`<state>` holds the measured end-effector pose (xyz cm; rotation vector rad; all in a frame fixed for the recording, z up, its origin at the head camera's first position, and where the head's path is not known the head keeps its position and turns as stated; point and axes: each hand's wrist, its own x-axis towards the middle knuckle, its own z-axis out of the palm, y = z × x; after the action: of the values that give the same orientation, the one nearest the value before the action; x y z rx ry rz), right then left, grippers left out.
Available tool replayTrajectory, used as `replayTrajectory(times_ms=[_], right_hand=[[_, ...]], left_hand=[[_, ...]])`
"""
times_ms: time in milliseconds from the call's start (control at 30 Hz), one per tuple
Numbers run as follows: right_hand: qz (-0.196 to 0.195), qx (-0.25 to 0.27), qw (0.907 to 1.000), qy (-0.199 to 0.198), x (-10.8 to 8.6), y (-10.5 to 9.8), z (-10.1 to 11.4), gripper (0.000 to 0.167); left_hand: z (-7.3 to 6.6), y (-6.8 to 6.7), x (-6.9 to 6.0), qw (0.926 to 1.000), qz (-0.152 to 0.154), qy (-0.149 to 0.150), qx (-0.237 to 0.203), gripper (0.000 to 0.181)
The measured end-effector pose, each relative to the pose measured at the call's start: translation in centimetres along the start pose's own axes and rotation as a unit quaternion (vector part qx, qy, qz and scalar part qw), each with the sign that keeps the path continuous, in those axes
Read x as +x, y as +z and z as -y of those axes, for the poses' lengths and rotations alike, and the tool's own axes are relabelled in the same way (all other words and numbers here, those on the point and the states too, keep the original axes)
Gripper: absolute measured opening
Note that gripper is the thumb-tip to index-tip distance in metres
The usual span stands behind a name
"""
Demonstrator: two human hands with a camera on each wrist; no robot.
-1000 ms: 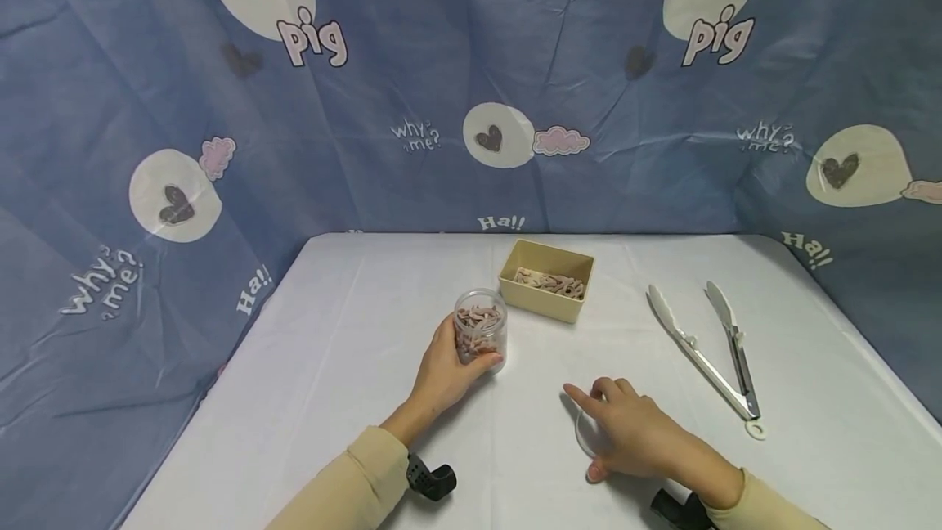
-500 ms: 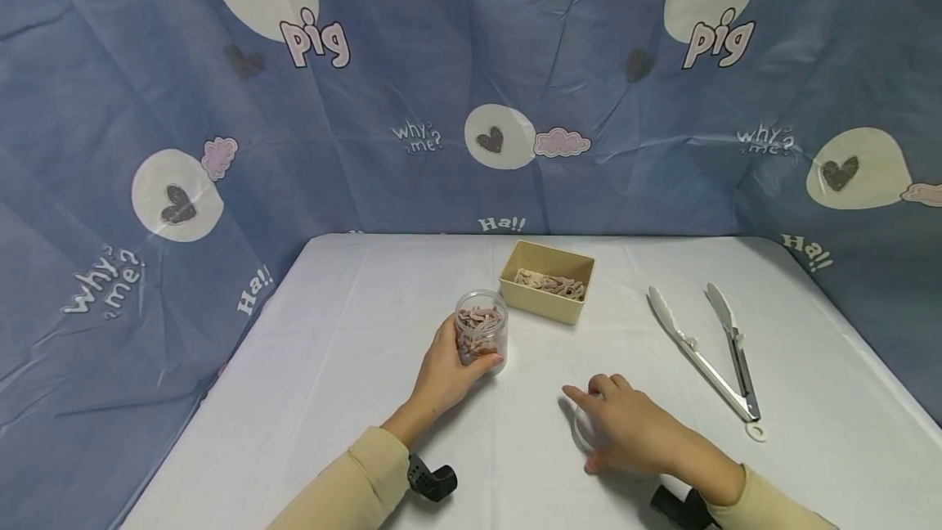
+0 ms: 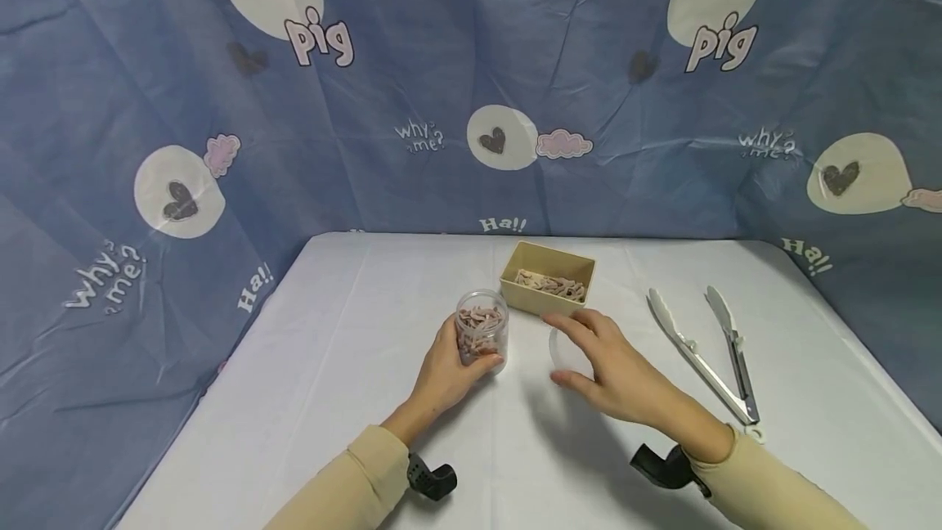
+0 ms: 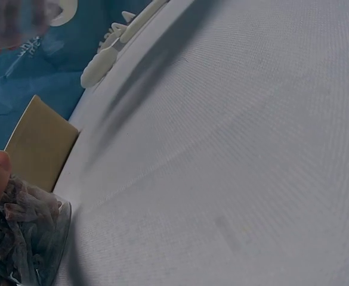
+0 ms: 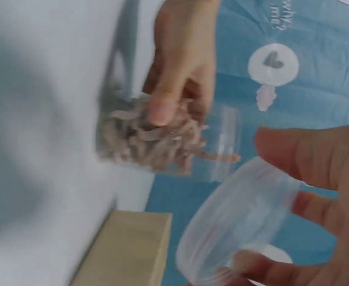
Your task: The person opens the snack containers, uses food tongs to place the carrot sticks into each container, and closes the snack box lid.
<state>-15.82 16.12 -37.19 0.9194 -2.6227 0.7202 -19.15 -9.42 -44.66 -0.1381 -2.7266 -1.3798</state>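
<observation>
A clear plastic jar stands uncovered on the table, partly filled with small pinkish-brown strips. My left hand grips its side, thumb across the front. To the right, my right hand holds a clear round lid by its rim, raised off the table and tilted. In the right wrist view the lid is near the jar's mouth, though I cannot tell whether they touch. Just behind the jar sits a yellow rectangular box with more of the strips in it.
Metal tongs with pale tips lie spread at the right of the white-covered table. A blue patterned cloth hangs behind and along the sides. The yellow box stands close to the jar's back right.
My right hand has lifted the lid off the table and brought it up and toward the jar. My left hand and the jar stay in place.
</observation>
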Motion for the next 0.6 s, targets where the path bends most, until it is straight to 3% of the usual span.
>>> replayTrajectory(times_ms=[100,167,367,500,600], right_hand=[[-0.037,0.044,0.9982,0.014,1.5,-0.2,0.4,0.059],[-0.066,0.102,0.9921,0.031,2.7,0.0,0.7,0.055],[-0.13,0.266,0.9509,0.09,5.7,1.1,1.1,0.055],[-0.155,0.302,0.9336,0.115,6.9,2.1,1.3,0.052],[-0.156,0.298,0.9351,0.113,7.7,3.2,1.3,0.045]], left_hand=[[0.1,0.0,0.1,1.0,0.0,0.001,0.003,0.092],[0.1,-0.1,0.1,1.0,-0.002,0.0,0.006,0.092],[0.2,-0.1,0.1,0.9999,-0.004,0.005,0.008,0.09],[0.1,0.0,0.0,1.0,0.003,0.007,0.006,0.089],[0.2,0.0,0.0,0.9999,0.0,0.01,0.008,0.09]])
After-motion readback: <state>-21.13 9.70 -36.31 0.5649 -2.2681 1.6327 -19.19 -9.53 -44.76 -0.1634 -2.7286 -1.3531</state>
